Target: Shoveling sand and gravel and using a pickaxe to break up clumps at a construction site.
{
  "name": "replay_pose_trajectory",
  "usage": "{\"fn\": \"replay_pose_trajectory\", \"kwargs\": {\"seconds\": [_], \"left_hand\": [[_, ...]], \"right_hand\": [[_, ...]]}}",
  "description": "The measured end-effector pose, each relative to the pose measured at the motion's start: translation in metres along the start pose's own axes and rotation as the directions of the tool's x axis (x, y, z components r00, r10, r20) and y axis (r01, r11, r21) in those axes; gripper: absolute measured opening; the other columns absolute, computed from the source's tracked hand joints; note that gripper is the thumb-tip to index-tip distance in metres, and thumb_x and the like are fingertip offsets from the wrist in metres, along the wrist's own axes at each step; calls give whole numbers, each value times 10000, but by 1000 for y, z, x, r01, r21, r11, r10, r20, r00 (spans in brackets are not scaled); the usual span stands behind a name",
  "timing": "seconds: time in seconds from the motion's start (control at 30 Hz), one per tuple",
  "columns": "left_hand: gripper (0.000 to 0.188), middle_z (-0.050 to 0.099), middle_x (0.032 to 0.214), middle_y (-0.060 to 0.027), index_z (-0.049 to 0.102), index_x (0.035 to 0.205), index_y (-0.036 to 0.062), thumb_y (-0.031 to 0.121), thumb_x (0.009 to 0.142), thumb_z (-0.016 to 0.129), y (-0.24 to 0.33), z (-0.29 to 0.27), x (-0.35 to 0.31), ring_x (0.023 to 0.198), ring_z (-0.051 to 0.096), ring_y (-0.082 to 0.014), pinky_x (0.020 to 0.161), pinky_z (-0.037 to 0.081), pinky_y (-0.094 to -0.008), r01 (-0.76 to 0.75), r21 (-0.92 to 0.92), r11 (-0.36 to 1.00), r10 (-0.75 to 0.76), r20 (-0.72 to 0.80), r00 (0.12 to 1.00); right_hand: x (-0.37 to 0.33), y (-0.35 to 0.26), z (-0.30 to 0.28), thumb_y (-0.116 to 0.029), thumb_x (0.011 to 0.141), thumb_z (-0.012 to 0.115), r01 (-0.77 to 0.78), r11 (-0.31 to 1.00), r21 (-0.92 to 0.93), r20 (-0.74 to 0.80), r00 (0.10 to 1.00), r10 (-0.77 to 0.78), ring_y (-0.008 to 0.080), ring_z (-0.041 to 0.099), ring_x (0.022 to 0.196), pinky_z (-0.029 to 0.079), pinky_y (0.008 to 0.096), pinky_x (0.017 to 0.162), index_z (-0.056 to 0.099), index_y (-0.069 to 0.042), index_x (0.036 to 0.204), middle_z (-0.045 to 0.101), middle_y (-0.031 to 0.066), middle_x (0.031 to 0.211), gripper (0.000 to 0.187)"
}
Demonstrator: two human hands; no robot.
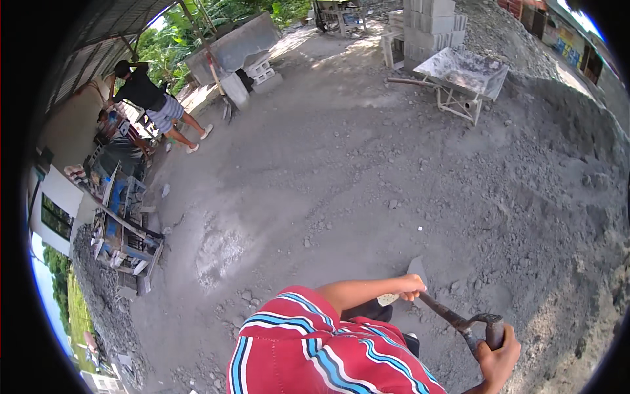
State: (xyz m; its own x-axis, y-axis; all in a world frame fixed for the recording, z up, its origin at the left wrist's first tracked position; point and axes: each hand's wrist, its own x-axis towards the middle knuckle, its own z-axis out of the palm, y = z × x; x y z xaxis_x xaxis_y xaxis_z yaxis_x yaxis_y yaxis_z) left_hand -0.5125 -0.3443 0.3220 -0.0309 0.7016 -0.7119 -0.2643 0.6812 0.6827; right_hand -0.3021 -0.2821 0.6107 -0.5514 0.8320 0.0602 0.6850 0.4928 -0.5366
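Note:
A shovel (pixel 441 308) with a dark shaft and a D-shaped handle slants across the ground at the lower right. My left hand (pixel 410 287) is wrapped round its shaft low down, close above the blade. Gripping the D-handle is my right hand (pixel 499 358), nearer to me. Part of the grey shovel blade (pixel 417 266) shows just beyond my left hand, against grey sandy ground (pixel 367 230); its lower portion is hidden by my hand and arm. Below my left forearm, a pale shoe (pixel 387 299) partly shows.
A wheelbarrow (pixel 462 72) stands at the far right before stacked concrete blocks (pixel 430 29). Heaped gravel (pixel 577 164) rises along the right. Two people, one standing (pixel 147 98), are at the far left under a roof. A blue-and-grey machine (pixel 125 226) stands at the left.

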Motion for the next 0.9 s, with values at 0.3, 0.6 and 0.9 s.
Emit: {"fn": "replay_pose_trajectory", "kwargs": {"seconds": [0.3,0.6,0.9], "left_hand": [[118,510,629,-38,463,753,71,180,708,474,-168,-73,-94,487,514,-142,386,404,-274,-619,-692,371,-504,-710,492],[173,547,666,-48,484,831,87,226,756,415,-377,96,-197,516,543,-160,447,423,-320,47,-682,730,-520,-509,686],[190,592,717,-43,476,893,117,174,762,350,-298,-7,-327,541,550,-151,505,389,-291,-372,-634,678,-625,-764,162]], "right_hand": [[35,36,-24,-138,460,589,293,954,68,286,910,-300,250,426,449,363,292,475,477,4,738,439,136,508,332],[30,20,-18,-198,509,616,448,892,62,453,784,-425,347,515,596,397,369,557,463,-4,752,517,181,584,346],[49,29,-19,-108,504,577,458,889,30,471,778,-416,227,455,547,373,305,533,450,4,780,475,118,585,325]]}}
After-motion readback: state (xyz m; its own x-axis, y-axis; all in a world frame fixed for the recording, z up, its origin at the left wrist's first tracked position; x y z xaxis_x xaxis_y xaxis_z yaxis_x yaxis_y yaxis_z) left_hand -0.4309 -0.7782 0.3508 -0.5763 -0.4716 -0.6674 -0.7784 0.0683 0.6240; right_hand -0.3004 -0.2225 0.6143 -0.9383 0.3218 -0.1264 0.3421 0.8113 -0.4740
